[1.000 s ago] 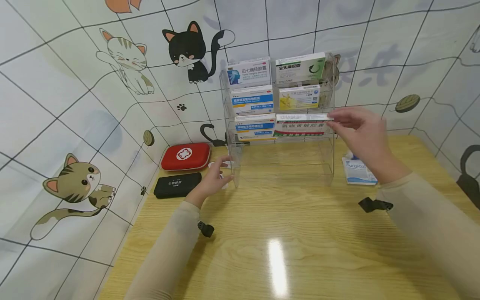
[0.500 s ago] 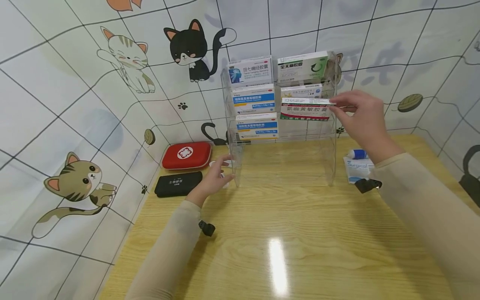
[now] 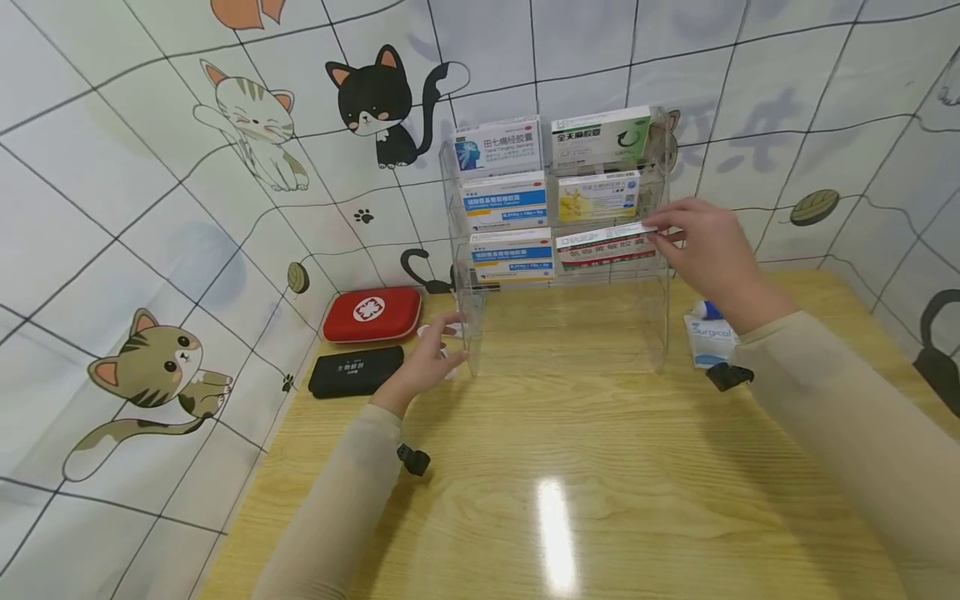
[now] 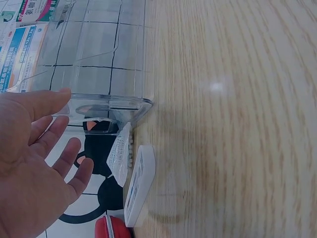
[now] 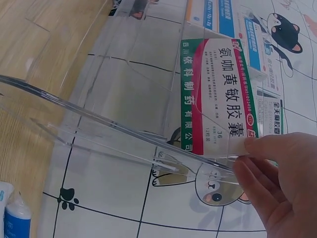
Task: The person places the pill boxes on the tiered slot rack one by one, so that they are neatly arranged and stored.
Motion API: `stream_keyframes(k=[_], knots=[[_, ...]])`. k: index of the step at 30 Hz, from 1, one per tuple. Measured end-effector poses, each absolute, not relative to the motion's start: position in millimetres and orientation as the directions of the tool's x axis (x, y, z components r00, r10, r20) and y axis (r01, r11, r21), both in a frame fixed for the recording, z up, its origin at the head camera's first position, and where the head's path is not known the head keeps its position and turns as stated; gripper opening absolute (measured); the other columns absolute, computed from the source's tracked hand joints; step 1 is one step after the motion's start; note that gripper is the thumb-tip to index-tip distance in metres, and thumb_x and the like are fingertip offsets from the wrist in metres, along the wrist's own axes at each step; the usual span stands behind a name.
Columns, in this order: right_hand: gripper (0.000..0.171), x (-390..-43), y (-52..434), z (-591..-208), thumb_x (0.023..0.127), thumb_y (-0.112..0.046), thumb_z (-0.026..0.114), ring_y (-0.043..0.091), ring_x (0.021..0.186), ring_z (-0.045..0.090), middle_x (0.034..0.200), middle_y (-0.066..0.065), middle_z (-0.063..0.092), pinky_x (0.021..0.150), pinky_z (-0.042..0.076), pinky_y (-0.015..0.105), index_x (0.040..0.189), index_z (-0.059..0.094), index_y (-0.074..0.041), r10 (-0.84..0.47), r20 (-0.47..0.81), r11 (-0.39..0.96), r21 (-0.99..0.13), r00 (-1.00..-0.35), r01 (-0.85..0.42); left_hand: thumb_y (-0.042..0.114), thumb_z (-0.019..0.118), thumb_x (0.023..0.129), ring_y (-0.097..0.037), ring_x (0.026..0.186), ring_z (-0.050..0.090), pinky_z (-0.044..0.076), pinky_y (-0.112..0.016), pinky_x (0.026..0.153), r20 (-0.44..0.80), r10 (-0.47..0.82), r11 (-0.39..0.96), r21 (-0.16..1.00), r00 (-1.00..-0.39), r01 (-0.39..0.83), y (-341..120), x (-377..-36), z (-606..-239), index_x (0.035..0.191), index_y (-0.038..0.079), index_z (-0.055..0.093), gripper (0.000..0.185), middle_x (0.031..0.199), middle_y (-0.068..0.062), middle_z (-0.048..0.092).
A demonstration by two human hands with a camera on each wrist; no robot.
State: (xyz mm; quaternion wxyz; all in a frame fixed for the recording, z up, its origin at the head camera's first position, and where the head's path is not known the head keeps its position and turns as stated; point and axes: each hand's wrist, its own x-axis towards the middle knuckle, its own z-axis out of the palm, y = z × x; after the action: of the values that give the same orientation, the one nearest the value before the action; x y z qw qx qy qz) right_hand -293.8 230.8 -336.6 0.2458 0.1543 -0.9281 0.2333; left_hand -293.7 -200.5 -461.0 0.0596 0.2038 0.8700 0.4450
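My right hand (image 3: 708, 250) pinches the right end of a white, red and green medicine box (image 3: 606, 248) between thumb and fingers. The box is slightly tilted at the lower right slot of a clear acrylic rack (image 3: 660, 333), its printed front plain in the right wrist view. At the rack's left side panel is my left hand (image 3: 426, 358), thumb and fingertips by the panel edge with the fingers relaxed. To the left of the held box sits a blue-and-white medicine box (image 3: 512, 258). Directly above stands a yellow-and-white box (image 3: 598, 198).
A similar blue-and-white box (image 3: 505, 207), a grey-white box (image 3: 497, 148) and a green-and-white box (image 3: 600, 137) fill other slots. Left of the rack lie a red case (image 3: 371, 314) and a black pouch (image 3: 356, 371). A "Surgical" packet (image 3: 711, 340) lies at right.
The right hand lifted the red-and-green box up in front of the yellow-and-white one, then brought it back down to the lower slot, now tilted. The left hand stayed at the rack's side.
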Motion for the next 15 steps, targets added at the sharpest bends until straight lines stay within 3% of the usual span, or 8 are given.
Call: stream_keyframes(k=[7, 15], knots=[[0.023, -298.8, 222.1, -340.5, 0.097, -0.005, 0.069, 0.036, 0.107, 0.068, 0.125, 0.019, 0.068, 0.087, 0.060, 0.051, 0.119, 0.074, 0.000, -0.160, 0.529, 0.843, -0.367, -0.834, -0.394, 0.006, 0.069, 0.098, -0.037, 0.142, 0.042, 0.036, -0.062, 0.117, 0.079, 0.399, 0.527, 0.795, -0.913, 0.300, -205.4, -296.1, -460.4, 0.154, 0.009, 0.035, 0.066, 0.159, -0.012, 0.040], [0.024, -287.8, 224.3, -345.0, 0.095, -0.007, 0.073, 0.035, 0.103, 0.069, 0.127, 0.019, 0.068, 0.084, 0.060, 0.052, 0.117, 0.075, 0.002, -0.135, 0.552, 0.829, -0.392, -0.823, -0.399, 0.007, 0.069, 0.098, -0.042, 0.142, 0.042, 0.038, -0.063, 0.114, 0.093, 0.394, 0.528, 0.791, -0.914, 0.308, -205.1, -294.2, -466.3, 0.152, 0.011, 0.039, 0.063, 0.157, -0.012, 0.044]])
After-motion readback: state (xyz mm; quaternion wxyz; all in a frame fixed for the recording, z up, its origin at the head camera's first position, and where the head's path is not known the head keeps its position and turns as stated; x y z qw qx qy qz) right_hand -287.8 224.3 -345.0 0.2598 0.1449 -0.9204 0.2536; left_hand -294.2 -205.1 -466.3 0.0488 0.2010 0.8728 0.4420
